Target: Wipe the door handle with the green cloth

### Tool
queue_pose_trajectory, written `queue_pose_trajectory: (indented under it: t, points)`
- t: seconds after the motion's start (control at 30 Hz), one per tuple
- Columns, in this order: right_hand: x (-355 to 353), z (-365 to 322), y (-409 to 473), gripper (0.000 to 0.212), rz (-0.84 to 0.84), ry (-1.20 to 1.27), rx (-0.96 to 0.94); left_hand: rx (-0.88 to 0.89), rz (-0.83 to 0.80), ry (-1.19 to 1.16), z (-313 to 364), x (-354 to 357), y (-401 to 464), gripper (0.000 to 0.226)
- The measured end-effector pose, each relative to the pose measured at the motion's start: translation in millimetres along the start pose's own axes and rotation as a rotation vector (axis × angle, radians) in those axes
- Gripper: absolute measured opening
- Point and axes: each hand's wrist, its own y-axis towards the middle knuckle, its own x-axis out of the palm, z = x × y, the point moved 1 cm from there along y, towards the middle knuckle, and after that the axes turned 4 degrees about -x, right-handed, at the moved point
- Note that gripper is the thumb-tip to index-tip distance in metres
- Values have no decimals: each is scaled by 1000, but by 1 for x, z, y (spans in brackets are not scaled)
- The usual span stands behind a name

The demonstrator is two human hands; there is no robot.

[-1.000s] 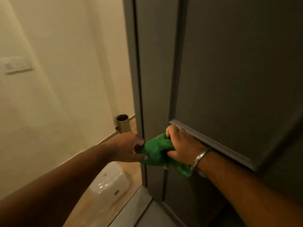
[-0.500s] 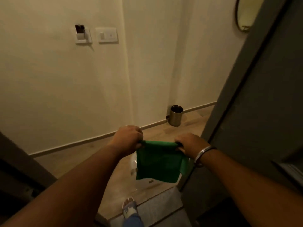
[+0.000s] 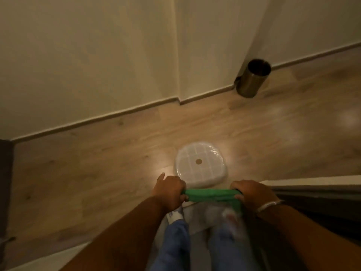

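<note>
The green cloth (image 3: 212, 195) is stretched flat and level between my two hands, low in the view and above my feet. My left hand (image 3: 170, 189) grips its left end and my right hand (image 3: 254, 194), with a metal bangle on the wrist, grips its right end. A dark door edge (image 3: 312, 194) shows at the lower right, just beside my right hand. No door handle is in view.
A white rounded plastic stool (image 3: 201, 166) stands on the wooden floor just beyond my hands. A dark metal bin (image 3: 252, 79) sits against the cream wall at the upper right. My legs in blue jeans (image 3: 175, 241) are below the cloth.
My view has swung from the door down to the floor. The cloth left the door, was spread hanging between both hands, and is now pulled level.
</note>
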Motion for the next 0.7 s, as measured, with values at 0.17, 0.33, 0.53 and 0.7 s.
queue_pose_trajectory:
  t: [0.17,0.33,0.53,0.7]
  points:
    - [62,64,126,22,-82,29,-14,-77,-52,-110,-17,85,108,27]
    - [113,122,260,11,-6,119,-17,-108,38,-125,-43,138,235,25]
    - [124,152,358,14,106,60,-46,-235,115,-285,-76,147,328,32]
    - [102,136,369,54,251,72,20,-340,215,-196,-76,133,321,66]
